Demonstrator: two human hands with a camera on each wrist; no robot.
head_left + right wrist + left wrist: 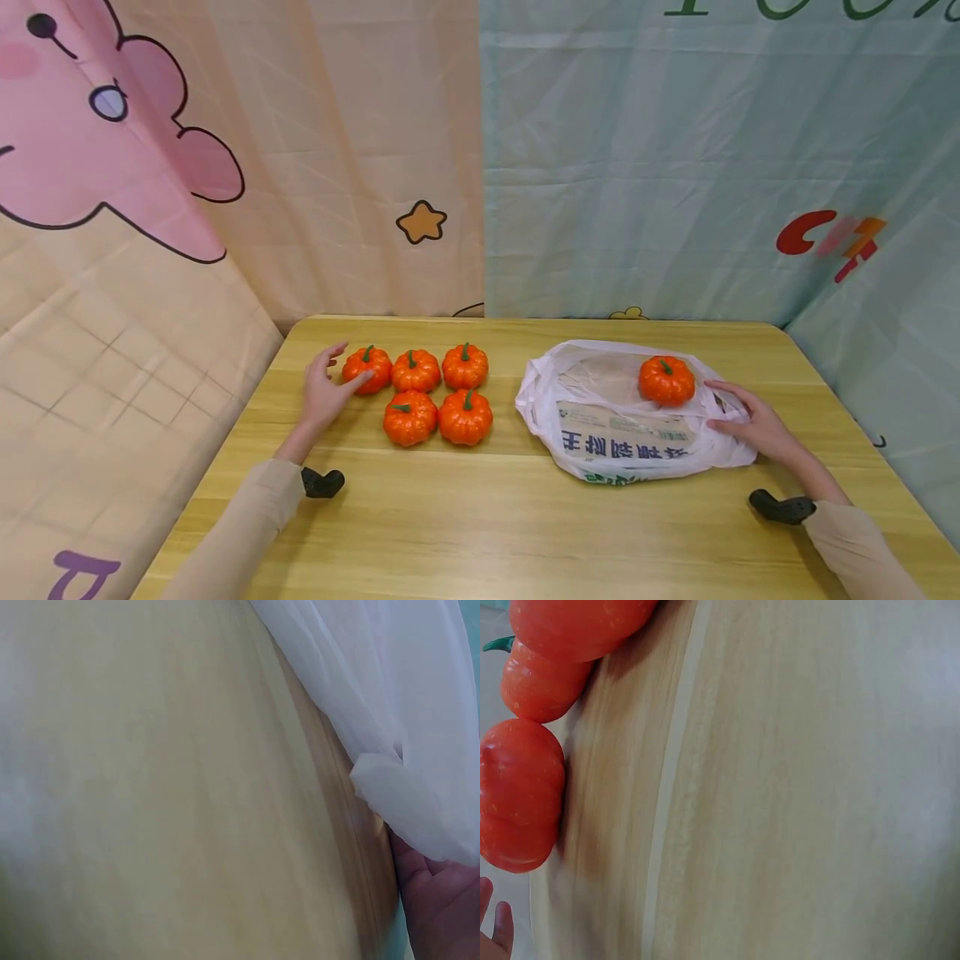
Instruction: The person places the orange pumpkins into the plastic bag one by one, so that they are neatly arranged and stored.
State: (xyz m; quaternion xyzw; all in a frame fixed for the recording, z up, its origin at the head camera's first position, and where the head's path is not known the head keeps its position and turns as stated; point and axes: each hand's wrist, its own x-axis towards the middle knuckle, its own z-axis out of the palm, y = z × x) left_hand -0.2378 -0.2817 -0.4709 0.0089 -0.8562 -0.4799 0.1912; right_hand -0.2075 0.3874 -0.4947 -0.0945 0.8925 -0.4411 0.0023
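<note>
Desk (pixel 480 517), far-left corner: left hand (pixel 324 400) at pumpkin (pixel 369 367), fingers apart. Right hand (pixel 765 429) touches white bag (pixel 542 400); finger clamping undetermined.

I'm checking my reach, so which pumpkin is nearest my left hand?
The leftmost pumpkin, in the back row: your left hand is right beside it, thumb in front; the other five sit farther right.

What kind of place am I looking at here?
Probably an indoor space set up for filming or practice, though I can't be sure: cartoon-printed curtains enclose a wooden table, and the person wears black devices at both wrists.
</note>
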